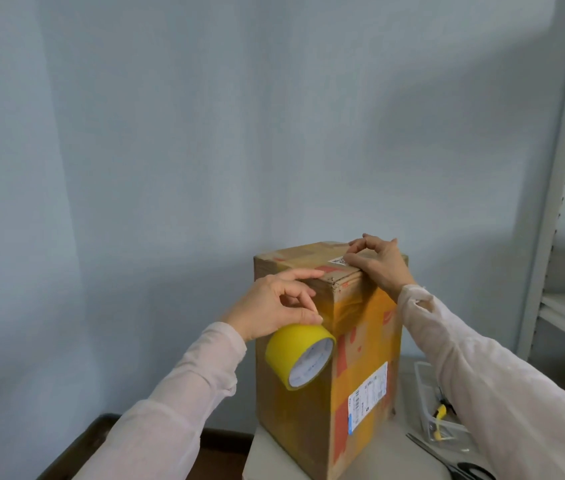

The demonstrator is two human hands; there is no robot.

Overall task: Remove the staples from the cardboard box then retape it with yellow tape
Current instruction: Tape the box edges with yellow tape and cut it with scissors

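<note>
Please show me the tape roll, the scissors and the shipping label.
tape roll (pixel 281 347): head view, yellow outer band.
scissors (pixel 463 468): head view, black handle.
shipping label (pixel 367 394): head view, white middle.

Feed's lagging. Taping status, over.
Left hand pinches yellow tape roll beside tall brown cardboard box. Right hand on box top, grip unclear. Nothing in the way.

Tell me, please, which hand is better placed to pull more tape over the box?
Probably the left. The left hand pinches the yellow tape roll against the box near its top edge, so it can unroll at once. The right hand rests on the box top, better suited to steadying it.
</note>
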